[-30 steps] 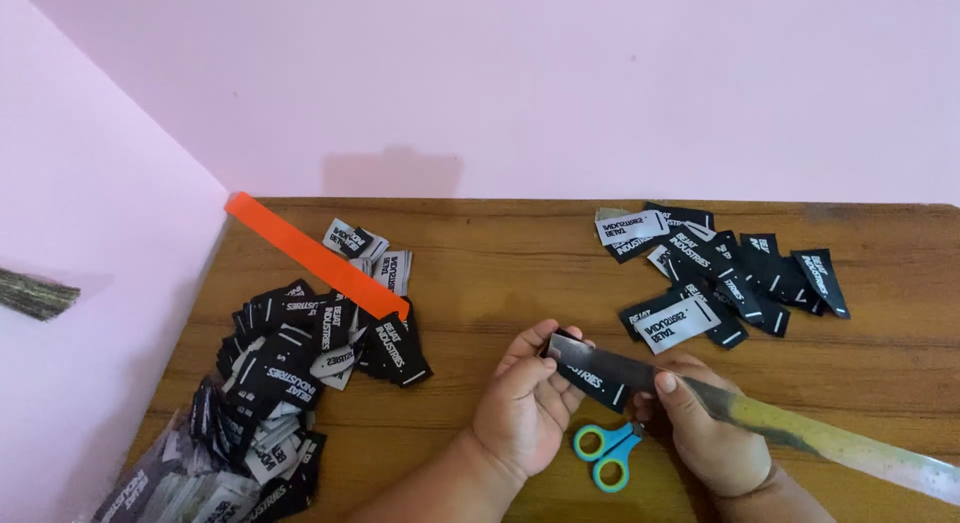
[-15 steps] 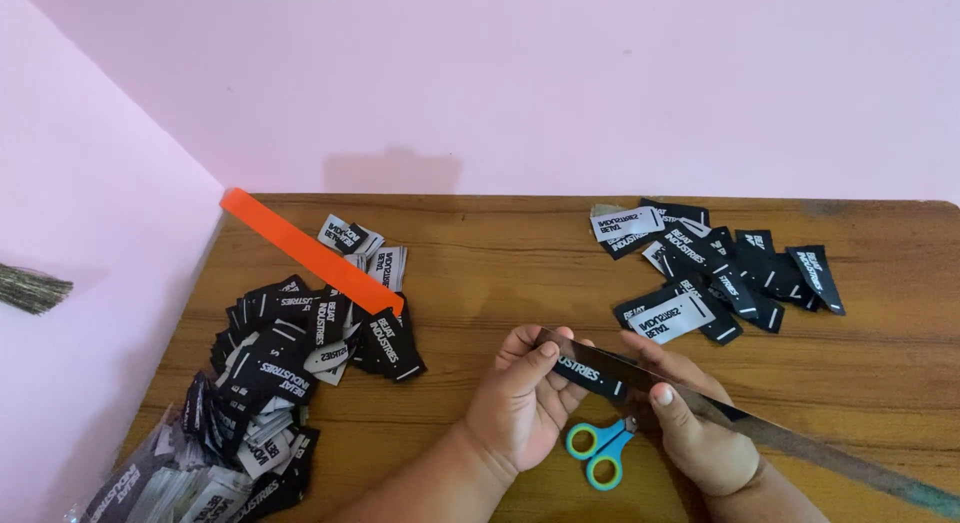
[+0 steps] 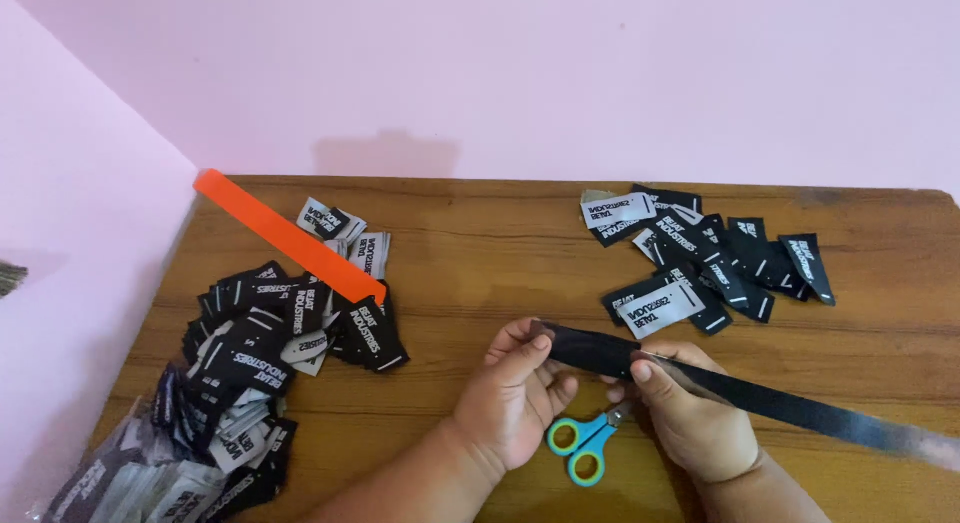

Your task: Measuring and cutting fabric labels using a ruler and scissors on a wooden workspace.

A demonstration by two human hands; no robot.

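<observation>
— Head view, item one?
— A black label strip [image 3: 700,378] is pinched at its free end by the left hand [image 3: 515,398] and clamped farther along by the right hand [image 3: 695,418], above the wooden table [image 3: 480,273].

— Beneath the hands?
— Small scissors [image 3: 585,445] with blue-green handles are laid on the table, untouched.

— Remaining stock?
— Cut black labels are heaped left [image 3: 250,353], under an orange strip [image 3: 285,235] — a smaller pile [image 3: 700,263] is kept right.

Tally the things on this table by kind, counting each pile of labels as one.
Label piles: 2, left and right
Black ribbon strip: 1
Orange strip: 1
Scissors: 1
Total: 5
</observation>
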